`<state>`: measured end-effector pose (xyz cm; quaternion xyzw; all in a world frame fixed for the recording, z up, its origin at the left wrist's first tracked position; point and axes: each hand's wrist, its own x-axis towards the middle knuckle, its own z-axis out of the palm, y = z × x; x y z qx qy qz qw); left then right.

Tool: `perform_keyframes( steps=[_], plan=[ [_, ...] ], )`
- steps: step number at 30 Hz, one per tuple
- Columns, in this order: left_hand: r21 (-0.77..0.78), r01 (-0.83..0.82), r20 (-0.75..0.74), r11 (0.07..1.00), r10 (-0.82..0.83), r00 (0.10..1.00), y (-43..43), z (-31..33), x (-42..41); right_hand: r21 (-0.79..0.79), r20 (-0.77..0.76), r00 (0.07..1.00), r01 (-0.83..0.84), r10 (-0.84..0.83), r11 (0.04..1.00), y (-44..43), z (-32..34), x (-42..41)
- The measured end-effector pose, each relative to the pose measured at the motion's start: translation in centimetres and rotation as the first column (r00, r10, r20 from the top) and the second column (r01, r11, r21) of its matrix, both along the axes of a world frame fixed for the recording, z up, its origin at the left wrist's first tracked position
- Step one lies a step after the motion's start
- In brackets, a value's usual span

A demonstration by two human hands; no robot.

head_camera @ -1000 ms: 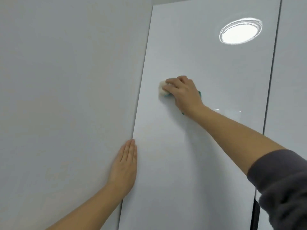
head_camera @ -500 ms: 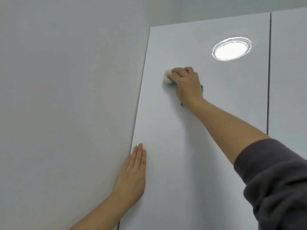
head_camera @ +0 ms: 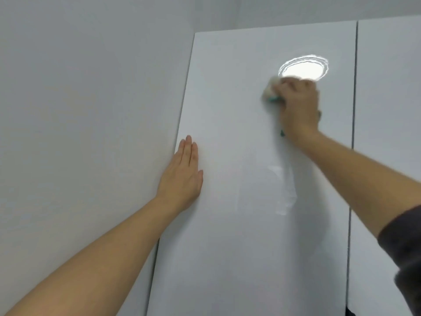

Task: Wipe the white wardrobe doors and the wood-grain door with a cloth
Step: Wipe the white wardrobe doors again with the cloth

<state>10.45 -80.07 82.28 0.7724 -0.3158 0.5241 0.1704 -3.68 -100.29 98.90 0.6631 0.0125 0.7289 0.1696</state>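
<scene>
Sweeping across the white door [head_camera: 230,247], my stroke has travelled from its left edge to just under the lamp glare [head_camera: 304,69], so the top band is nearly covered; the wardrobe is closed, its contents unseen. My left hand [head_camera: 182,179] stays flat, bracing the door. My right hand [head_camera: 298,106] grips the cloth [head_camera: 268,91], pressed to the panel.

right sleeve [head_camera: 405,247]: dark grey, soft knit perhaps, bunched cuff | left forearm [head_camera: 102,254]: bare
</scene>
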Motion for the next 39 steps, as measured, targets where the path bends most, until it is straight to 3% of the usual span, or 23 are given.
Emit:
perform_keyframes(
  steps=[1,3,5,6,7,9,11,13,15,17,20,22,23,24,26,30,32,34,37,39],
  plan=[
    [-0.022,0.02,0.004,1.0,-0.02,1.0,-0.4,0.2,-0.1,-0.136,-0.09,0.996,-0.023,0.011,0.99,0.2,-2.9,0.6],
    [-0.056,0.057,0.004,0.997,-0.056,0.998,-0.9,0.6,-0.2,-0.51,-0.374,0.92,-0.098,-0.118,0.855,-0.1,-9.4,0.7],
    [-0.052,0.079,0.015,0.996,-0.078,0.997,-1.1,0.9,-0.3,-0.679,-0.48,0.825,-0.135,-0.297,0.721,-1.3,-10.8,-1.1],
    [-0.045,0.078,0.029,0.996,-0.077,0.997,-1.1,0.9,-0.1,-0.685,-0.446,0.842,-0.104,-0.303,0.721,-2.4,-9.1,-1.9],
    [-0.042,0.077,0.051,0.996,-0.075,0.996,-1.2,1.2,-0.2,-0.603,-0.378,0.891,-0.03,-0.253,0.797,-3.6,-6.6,-2.9],
    [-0.043,0.072,0.058,0.996,-0.069,0.996,-1.3,1.7,-0.3,-0.322,-0.148,0.98,0.077,-0.13,0.944,-5.2,-1.3,-5.0],
    [-0.07,0.079,0.047,0.994,-0.076,0.996,-1.6,2.2,-0.4,-0.11,-0.018,0.996,0.086,-0.088,0.99,-5.9,1.4,-6.1],
    [-0.106,0.108,0.039,0.988,-0.105,0.994,-1.8,2.5,-0.6,-0.048,-0.011,0.996,0.089,-0.089,0.995,-4.9,-0.1,-5.5],
    [-0.107,0.126,0.034,0.986,-0.123,0.992,-2.0,2.4,-1.0,-0.175,-0.156,0.984,0.058,-0.086,0.983,-4.5,-4.9,-5.2],
    [-0.103,0.141,0.042,0.985,-0.137,0.99,-2.1,2.2,-1.2,-0.409,-0.387,0.911,-0.029,-0.145,0.912,-5.1,-12.0,-6.0],
    [-0.108,0.166,0.038,0.98,-0.163,0.986,-3.0,2.0,-1.7,-0.65,-0.647,0.661,-0.22,-0.379,0.727,-6.0,-21.1,-9.0],
    [-0.102,0.19,0.039,0.976,-0.187,0.982,-3.7,2.2,-2.3,-0.727,-0.68,0.497,-0.365,-0.538,0.581,-6.6,-22.0,-9.9],
    [-0.086,0.201,0.049,0.976,-0.197,0.979,-3.9,2.2,-2.5,-0.741,-0.672,0.465,-0.419,-0.577,0.525,-6.6,-21.1,-9.7],
    [-0.076,0.213,0.07,0.974,-0.208,0.976,-4.3,2.6,-2.9,-0.764,-0.644,0.473,-0.425,-0.601,0.485,-6.7,-19.3,-9.4],
    [-0.066,0.231,0.105,0.971,-0.223,0.969,-4.8,3.2,-3.0,-0.818,-0.562,0.605,-0.305,-0.564,0.488,-7.0,-15.0,-8.4],
    [-0.104,0.224,0.15,0.969,-0.208,0.967,-5.5,4.5,-2.6,-0.614,-0.364,0.862,0.062,-0.352,0.787,-6.9,-4.8,-7.4],
    [-0.098,0.218,0.129,0.971,-0.205,0.97,-5.6,4.8,-2.3,-0.443,-0.231,0.941,0.126,-0.249,0.887,-5.9,-1.1,-6.6],
    [-0.11,0.211,0.115,0.971,-0.199,0.973,-5.4,5.3,-1.7,-0.174,-0.084,0.99,0.099,-0.115,0.98,-4.4,2.1,-5.5],
    [-0.142,0.187,0.098,0.972,-0.174,0.98,-4.7,6.0,-0.7,0.164,0.037,0.993,0.1,-0.108,0.981,-2.0,5.7,-2.7],
    [-0.175,0.183,0.066,0.967,-0.174,0.983,-4.2,6.3,0.0,0.223,0.059,0.994,0.072,-0.087,0.972,-0.1,7.1,-0.3]
  ],
)
